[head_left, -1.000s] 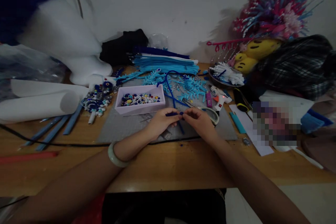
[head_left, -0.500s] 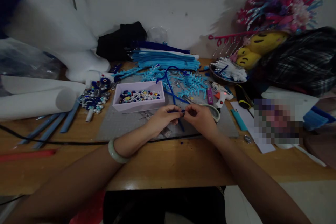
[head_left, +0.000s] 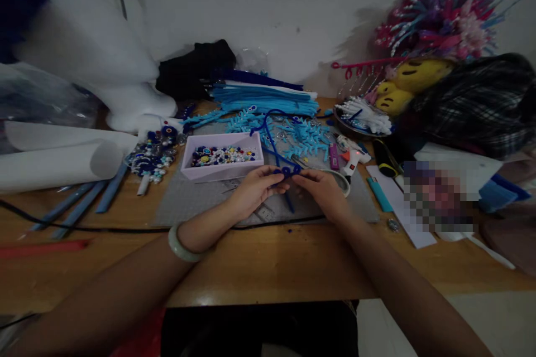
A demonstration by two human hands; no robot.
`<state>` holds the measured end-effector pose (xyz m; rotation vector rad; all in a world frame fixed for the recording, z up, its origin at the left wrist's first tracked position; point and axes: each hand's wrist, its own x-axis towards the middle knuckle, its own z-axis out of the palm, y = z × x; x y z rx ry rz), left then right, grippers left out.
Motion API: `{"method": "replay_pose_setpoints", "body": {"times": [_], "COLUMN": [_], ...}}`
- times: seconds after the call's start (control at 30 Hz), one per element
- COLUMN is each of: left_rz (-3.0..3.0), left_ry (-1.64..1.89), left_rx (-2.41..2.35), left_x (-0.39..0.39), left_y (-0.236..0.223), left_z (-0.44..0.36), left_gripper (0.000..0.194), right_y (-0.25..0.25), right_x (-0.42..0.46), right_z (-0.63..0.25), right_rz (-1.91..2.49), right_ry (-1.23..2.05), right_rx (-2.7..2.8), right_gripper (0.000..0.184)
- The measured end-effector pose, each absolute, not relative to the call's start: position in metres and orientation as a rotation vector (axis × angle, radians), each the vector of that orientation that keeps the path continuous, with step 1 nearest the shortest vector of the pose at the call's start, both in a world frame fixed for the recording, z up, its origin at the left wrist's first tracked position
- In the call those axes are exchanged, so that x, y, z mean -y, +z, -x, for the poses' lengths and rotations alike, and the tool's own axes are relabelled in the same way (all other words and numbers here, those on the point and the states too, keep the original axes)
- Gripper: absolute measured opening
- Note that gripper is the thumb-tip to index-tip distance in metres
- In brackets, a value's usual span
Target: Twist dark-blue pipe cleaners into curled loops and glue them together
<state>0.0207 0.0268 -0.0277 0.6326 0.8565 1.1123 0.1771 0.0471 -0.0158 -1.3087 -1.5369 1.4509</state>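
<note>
Between both hands is a dark blue pipe cleaner bent into small loops [head_left: 286, 171]. My left hand [head_left: 257, 187] pinches its left end between thumb and fingers. The right end is in the fingertips of my right hand [head_left: 324, 189]. Under the hands, a grey cutting mat [head_left: 180, 201] covers part of the wooden table. Another blue pipe cleaner [head_left: 268, 128] curves up just beyond the hands. Left of it stands a lilac box [head_left: 221, 172] holding many mixed beads. Light blue branch shapes made of pipe cleaners [head_left: 307, 142] lie behind.
A stack of light blue pipe cleaners [head_left: 263, 97] lies at the back. To the right are a hot glue gun [head_left: 354, 159], a purple lighter [head_left: 334, 156] and a bowl of white pieces [head_left: 364, 117]. A black cable [head_left: 138, 228] crosses the table. A white mannequin head [head_left: 92, 39] stands left.
The looped blue pipe cleaner now shows above my fingertips, where it was mostly hidden. My hands have shifted slightly, and the view has moved a little.
</note>
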Motion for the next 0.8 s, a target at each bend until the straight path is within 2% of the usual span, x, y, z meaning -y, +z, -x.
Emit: {"method": "replay_pose_setpoints", "body": {"times": [0.23, 0.57, 0.8], "left_rz": [-0.656, -0.754, -0.735], "left_ry": [1.081, 0.916, 1.003], "left_rx": [-0.876, -0.867, -0.866], "left_x": [-0.027, -0.025, -0.026], "left_y": [-0.028, -0.028, -0.027], "left_z": [-0.021, -0.02, -0.018], "left_gripper": [0.01, 0.019, 0.011], "right_y": [-0.016, -0.013, -0.006], "right_x": [-0.049, -0.051, -0.053], "right_z": [-0.178, -0.18, -0.184], "right_rz": [1.165, 1.25, 1.337], "right_ry": [1.683, 1.613, 1.572], "right_rx": [1.202, 1.042, 1.074], "right_gripper": [0.018, 0.018, 0.017]}}
